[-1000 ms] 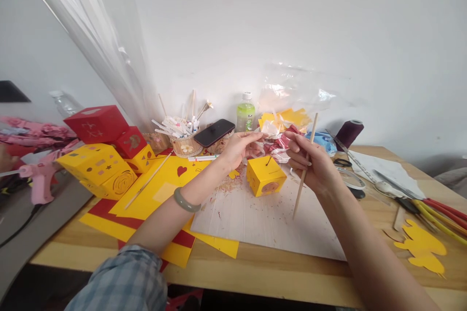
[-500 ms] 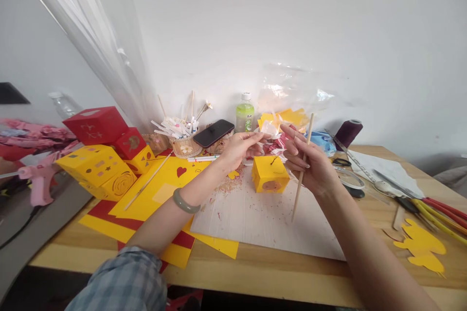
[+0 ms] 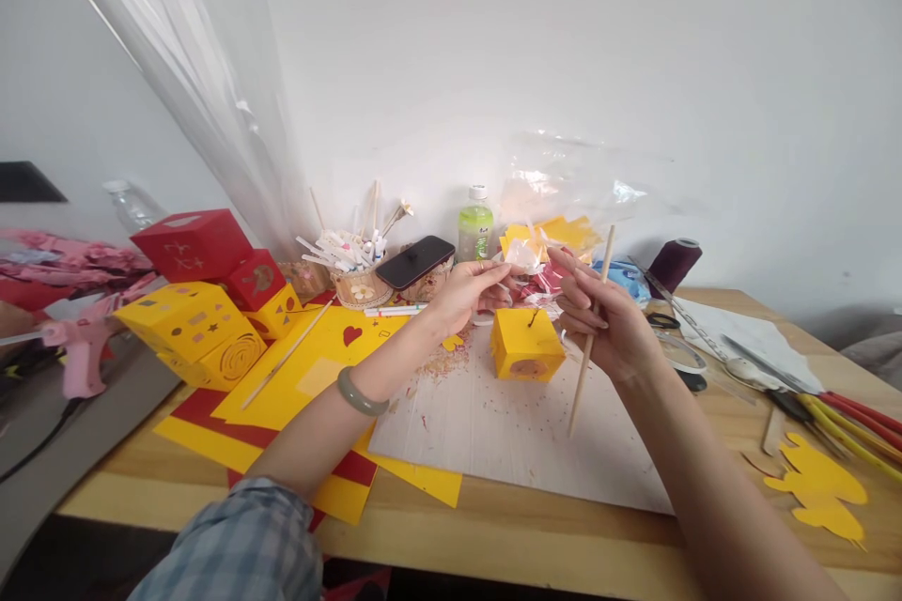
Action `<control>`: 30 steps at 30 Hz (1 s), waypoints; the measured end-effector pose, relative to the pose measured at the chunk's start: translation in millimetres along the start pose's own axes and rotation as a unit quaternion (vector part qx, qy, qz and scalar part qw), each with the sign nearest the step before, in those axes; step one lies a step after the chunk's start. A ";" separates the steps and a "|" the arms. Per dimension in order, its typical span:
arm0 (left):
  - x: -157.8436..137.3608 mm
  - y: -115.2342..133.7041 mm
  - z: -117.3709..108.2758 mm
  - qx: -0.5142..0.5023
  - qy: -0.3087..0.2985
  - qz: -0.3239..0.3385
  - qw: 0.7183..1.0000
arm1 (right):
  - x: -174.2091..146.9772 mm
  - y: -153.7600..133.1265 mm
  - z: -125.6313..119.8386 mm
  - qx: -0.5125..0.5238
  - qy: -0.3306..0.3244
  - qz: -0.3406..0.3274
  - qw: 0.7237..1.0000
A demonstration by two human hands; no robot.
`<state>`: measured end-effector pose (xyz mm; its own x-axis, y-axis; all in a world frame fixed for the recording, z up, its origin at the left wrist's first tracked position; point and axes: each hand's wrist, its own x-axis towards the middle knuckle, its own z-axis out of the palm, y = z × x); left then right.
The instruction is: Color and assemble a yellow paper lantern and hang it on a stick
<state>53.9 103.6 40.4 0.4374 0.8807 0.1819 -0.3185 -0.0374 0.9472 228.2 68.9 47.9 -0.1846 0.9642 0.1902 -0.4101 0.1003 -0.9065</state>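
My right hand (image 3: 614, 324) grips a thin wooden stick (image 3: 581, 385), which slants down with its lower end over the white board (image 3: 486, 451). My left hand (image 3: 461, 296) is closed in a pinch; whatever is between its fingertips is too small to make out. Between and just below both hands stands a yellow paper cube (image 3: 511, 338). A dark loop shows on its top and a rounded cut-out on its front face. Neither hand appears to touch the cube.
Red boxes (image 3: 190, 244) and yellow boxes (image 3: 176, 315) are stacked left, near a pink glue gun (image 3: 83, 362). Yellow sheets (image 3: 282, 376) lie under my left arm. A phone (image 3: 415, 261), a bottle (image 3: 475, 223) and purple thread (image 3: 673, 263) stand behind; scissors (image 3: 765, 362) lie right.
The view has shifted slightly, so everything sits a little lower. Both hands keep nearly the same pose, and the stick stays in my right hand.
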 end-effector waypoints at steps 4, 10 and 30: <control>-0.4 -0.2 0.1 0.031 -0.016 -0.015 0.999 | -0.3 -1.5 0.9 0.000 -0.001 0.000 1.000; -6.1 8.8 0.9 0.108 -0.051 -0.044 0.992 | -0.3 -2.4 1.3 0.000 -0.002 -0.003 1.000; -6.1 21.0 1.2 0.110 -0.039 -0.074 0.990 | 0.7 -0.7 -0.6 0.048 -0.001 0.022 0.999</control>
<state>45.6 96.9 59.5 0.5313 0.8458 0.0484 -0.0593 -0.0198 0.9980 228.9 69.6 48.5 -0.2065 0.9666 0.1519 -0.4859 0.0334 -0.8734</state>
